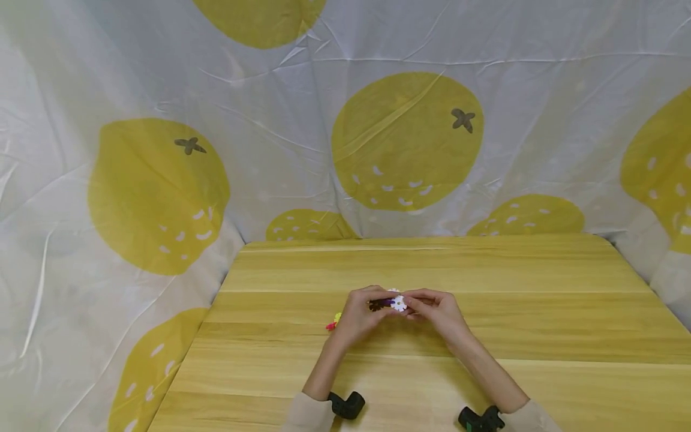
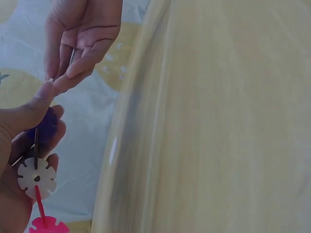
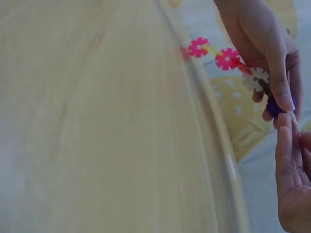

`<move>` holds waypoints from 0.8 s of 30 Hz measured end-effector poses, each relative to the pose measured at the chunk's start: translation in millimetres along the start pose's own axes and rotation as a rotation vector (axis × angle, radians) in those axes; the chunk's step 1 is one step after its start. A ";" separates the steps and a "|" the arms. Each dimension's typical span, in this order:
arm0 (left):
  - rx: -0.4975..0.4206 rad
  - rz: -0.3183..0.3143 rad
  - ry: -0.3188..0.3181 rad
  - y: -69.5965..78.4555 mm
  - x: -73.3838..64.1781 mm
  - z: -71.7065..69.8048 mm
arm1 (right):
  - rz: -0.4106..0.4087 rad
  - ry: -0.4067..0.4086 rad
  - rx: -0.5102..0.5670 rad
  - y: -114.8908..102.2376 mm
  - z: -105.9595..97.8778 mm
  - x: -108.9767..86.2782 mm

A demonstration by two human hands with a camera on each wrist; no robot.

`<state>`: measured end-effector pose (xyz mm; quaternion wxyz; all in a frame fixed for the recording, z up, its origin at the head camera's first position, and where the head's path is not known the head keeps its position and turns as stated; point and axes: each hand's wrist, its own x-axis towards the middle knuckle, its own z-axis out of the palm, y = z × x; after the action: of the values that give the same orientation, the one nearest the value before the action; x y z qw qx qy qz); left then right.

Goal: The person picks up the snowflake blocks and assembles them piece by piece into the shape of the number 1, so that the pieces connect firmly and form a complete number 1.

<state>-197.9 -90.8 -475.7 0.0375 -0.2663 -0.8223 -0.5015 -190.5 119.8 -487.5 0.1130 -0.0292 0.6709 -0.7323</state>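
Note:
Over the middle of the table, both hands meet at a chain of notched plastic snowflake discs. My left hand (image 1: pixel 360 312) holds the chain near one end, its thumb against a purple disc (image 2: pixel 47 125). A white disc (image 1: pixel 399 303) is pinched between the fingertips of my right hand (image 1: pixel 439 312), right at that purple end. Beyond the left palm the chain runs on through a dark disc (image 3: pixel 264 87), another white disc (image 2: pixel 37 177), then pink discs (image 3: pixel 227 58) with a yellow disc (image 3: pixel 210 49) between them. The right fingers partly hide the pinched disc.
The wooden table (image 1: pixel 540 312) has its far edge against a hanging white cloth (image 1: pixel 281 138) printed with yellow fruit. Black wrist mounts (image 1: pixel 348 405) sit at both cuffs, low over the near part of the table.

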 end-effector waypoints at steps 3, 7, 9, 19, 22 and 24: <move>0.015 -0.037 -0.007 -0.6 -0.7 -5.3 | 0.008 0.003 -0.042 -0.8 -2.5 4.6; 0.036 -0.086 -0.003 -3.4 -1.4 -13.2 | 0.027 0.015 -0.144 -1.0 -8.1 14.5; 0.033 -0.100 -0.004 -4.4 -1.8 -16.4 | 0.035 0.019 -0.217 -1.0 -10.2 20.4; 0.043 -0.120 -0.048 -8.0 -2.3 -20.8 | 0.043 0.042 -0.454 3.8 -3.9 47.0; 0.045 -0.122 -0.053 -8.1 -2.4 -20.6 | 0.020 0.040 -0.509 5.4 -1.4 50.8; 0.047 -0.121 -0.056 -7.9 -2.5 -20.6 | 0.003 0.041 -0.554 6.2 0.0 52.8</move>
<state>-203.8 -112.1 -472.7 -0.0100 -0.2290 -0.8491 -0.4759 -241.1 108.6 -499.4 0.0881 -0.0433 0.8477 -0.5213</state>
